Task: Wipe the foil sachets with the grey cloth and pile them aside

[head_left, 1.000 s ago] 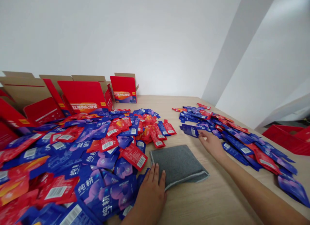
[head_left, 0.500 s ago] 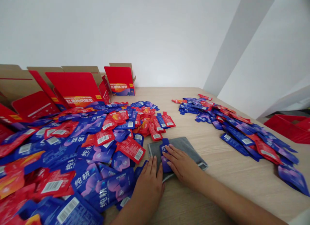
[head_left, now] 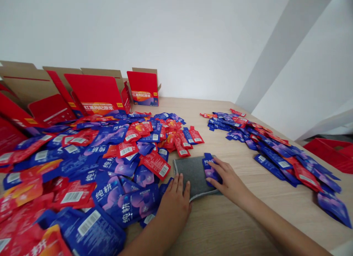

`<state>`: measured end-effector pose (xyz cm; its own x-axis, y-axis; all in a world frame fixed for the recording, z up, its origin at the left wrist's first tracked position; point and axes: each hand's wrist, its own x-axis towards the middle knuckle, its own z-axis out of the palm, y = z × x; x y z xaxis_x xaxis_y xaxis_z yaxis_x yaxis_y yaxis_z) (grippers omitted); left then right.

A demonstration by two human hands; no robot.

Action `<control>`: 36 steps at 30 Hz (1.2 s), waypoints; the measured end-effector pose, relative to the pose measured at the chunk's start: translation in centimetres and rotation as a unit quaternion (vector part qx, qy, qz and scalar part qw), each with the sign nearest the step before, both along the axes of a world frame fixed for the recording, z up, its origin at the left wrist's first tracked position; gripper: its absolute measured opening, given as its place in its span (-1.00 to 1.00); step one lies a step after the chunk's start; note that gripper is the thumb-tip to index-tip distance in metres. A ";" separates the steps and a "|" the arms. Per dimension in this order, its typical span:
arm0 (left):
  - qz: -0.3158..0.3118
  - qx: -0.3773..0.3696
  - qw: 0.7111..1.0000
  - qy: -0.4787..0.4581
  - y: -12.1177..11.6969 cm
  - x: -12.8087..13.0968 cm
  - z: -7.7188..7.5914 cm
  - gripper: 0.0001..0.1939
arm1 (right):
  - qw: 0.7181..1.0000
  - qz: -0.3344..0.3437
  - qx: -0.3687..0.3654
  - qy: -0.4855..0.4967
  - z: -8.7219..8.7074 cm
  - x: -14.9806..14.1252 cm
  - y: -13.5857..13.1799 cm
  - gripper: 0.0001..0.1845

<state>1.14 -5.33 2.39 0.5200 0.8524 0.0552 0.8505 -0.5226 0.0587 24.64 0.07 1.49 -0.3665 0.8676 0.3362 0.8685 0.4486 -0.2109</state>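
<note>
A folded grey cloth (head_left: 190,173) lies flat on the table. Over its right part is a blue pouch (head_left: 208,170) with purple print and white characters. My right hand (head_left: 227,178) grips this pouch by its right side, thumb below and fingers above. My left hand (head_left: 176,197) rests palm down at the cloth's left edge, fingers stretched out and holding nothing. Close beside it, a large heap of blue pouches (head_left: 138,208) and red pouches (head_left: 156,164) spreads over the left side.
Open red cartons (head_left: 95,90) stand behind the heap, and a smaller red carton (head_left: 142,87) is at the back. On the right, a long row of overlapping blue and red pouches (head_left: 271,149) runs along the table (head_left: 237,219). A red box (head_left: 328,151) sits beyond the right edge.
My right hand has moved right with the blue pouch, from the cloth's middle to its right part, and now grips it. My left hand stays at the cloth's left edge. The view has shifted slightly.
</note>
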 end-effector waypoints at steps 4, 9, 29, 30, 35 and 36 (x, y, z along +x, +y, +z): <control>0.006 -0.002 1.000 0.001 0.0 0.0 0.0 -0.51 | 0.999 -0.007 0.038 0.023 1.9 -2.7 -0.4 -0.50; 0.003 0.006 1.000 0.010 -0.1 0.0 -0.1 -0.49 | 0.995 0.071 0.054 0.044 4.8 -5.5 -1.2 -0.54; 0.008 0.012 1.000 0.003 0.0 0.2 -0.3 -0.50 | 0.994 0.086 -0.069 -0.009 1.5 -3.6 -1.0 -0.51; 0.011 0.014 1.000 0.007 0.0 0.3 -0.4 -0.48 | 0.993 0.095 -0.073 -0.011 1.7 -4.5 -1.0 -0.51; 0.014 0.027 1.000 0.007 -0.1 0.4 -0.7 -0.48 | 0.988 0.110 -0.090 -0.053 1.8 -6.1 -0.9 -0.58; 0.013 0.025 1.000 0.006 -0.1 0.4 -0.7 -0.48 | 0.989 0.108 -0.085 -0.056 1.6 -5.6 -0.8 -0.58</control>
